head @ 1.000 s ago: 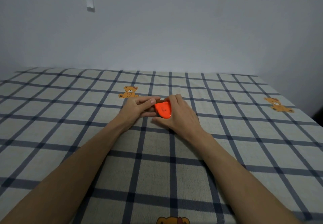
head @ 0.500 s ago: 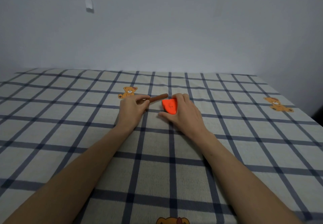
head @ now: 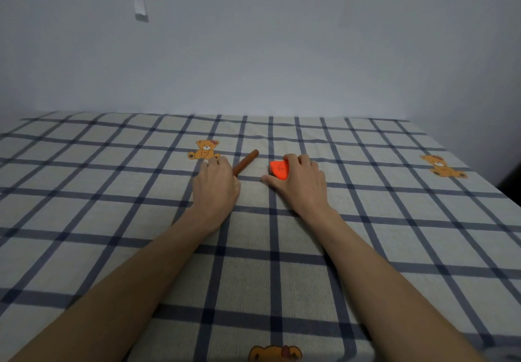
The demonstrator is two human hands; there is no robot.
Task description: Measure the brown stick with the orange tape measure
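The brown stick (head: 245, 162) lies slanted on the checked cloth, its far end pointing up and right. My left hand (head: 216, 185) rests palm down beside its near end, which the hand's edge partly covers; the fingers are spread flat and hold nothing. The orange tape measure (head: 279, 169) sits to the right of the stick, apart from it. My right hand (head: 300, 184) is wrapped around the tape measure from the right, thumb in front of it. No tape is drawn out.
The surface is a bed with a beige cloth with dark blue checks (head: 112, 220) and printed bears (head: 205, 149). A plain wall (head: 253, 51) rises behind. The right edge (head: 496, 189) drops off into a dark gap.
My hands were together on the tape measure over the stick. They have moved apart: the right carried the tape measure to the right, the left slid left, uncovering the stick.
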